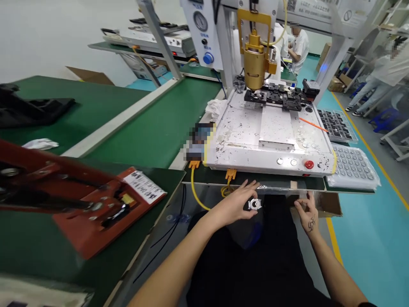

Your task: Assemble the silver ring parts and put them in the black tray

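Pinching a small metal ring part [254, 204], left hand [234, 207] grip closed, right hand [307, 213] loosely curled, empty.

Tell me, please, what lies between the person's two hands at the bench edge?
In the head view, a small silvery ring-shaped part sits at the left hand fingertips; toward the right hand, only dark lap.

Bare forearms, tattooed right hand [309, 219]

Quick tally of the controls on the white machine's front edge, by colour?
On the white machine, front edge:
Silver buttons: 2
Red button: 1
Total: 3
A further small control may sit right of the red one; too small to tell.
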Available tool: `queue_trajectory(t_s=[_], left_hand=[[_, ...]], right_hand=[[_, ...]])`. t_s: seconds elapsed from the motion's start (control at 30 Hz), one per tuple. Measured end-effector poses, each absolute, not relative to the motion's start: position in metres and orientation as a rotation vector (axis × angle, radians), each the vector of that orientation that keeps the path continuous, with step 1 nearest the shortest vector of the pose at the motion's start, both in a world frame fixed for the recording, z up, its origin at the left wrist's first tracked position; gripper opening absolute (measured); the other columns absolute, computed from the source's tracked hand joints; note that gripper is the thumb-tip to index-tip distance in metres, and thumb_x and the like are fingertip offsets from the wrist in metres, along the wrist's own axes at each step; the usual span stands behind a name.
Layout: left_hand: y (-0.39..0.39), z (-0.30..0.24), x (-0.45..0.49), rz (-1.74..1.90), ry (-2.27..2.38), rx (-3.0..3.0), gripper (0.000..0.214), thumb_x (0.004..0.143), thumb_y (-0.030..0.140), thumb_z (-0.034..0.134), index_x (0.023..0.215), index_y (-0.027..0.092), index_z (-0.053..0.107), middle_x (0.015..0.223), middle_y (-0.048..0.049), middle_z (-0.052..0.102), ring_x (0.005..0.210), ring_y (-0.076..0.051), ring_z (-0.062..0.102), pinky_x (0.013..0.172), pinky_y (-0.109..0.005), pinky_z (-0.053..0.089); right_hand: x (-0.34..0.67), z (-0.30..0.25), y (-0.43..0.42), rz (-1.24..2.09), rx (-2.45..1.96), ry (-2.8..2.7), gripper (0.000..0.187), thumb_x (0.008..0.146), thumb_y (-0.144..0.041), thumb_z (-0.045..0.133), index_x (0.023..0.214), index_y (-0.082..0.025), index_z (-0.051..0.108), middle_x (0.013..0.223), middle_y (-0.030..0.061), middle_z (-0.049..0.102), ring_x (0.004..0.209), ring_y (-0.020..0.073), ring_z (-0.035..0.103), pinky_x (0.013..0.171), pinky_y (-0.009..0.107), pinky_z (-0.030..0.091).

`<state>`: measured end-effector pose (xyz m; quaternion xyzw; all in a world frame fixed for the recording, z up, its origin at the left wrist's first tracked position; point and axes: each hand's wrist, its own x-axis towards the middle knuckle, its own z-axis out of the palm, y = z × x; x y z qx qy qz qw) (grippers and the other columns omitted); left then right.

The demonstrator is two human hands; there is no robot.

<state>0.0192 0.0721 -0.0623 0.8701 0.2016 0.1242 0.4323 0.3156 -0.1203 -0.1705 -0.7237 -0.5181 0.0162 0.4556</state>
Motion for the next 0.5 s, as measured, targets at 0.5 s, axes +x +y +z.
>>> queue_trajectory(t_s=[0.5], left_hand=[[0.016,-0.098,-0.006,0.09,0.703,1.864,0.03,0.081,0.026,0.079,0.106,0.025,0.061,0.168,-0.018,0.054,0.157,-0.036,0.05,0.13,-0.052,0.037]], right_hand=[[0.514,-0.186,-0.136,-0.099,-2.569,-0.973,0.039,0.106,-0.038,0.072,0.139,-0.017,0.066,0.14,0.0126,0.068,0.118,0.0279,0.072,0.099,0.049,0.063]])
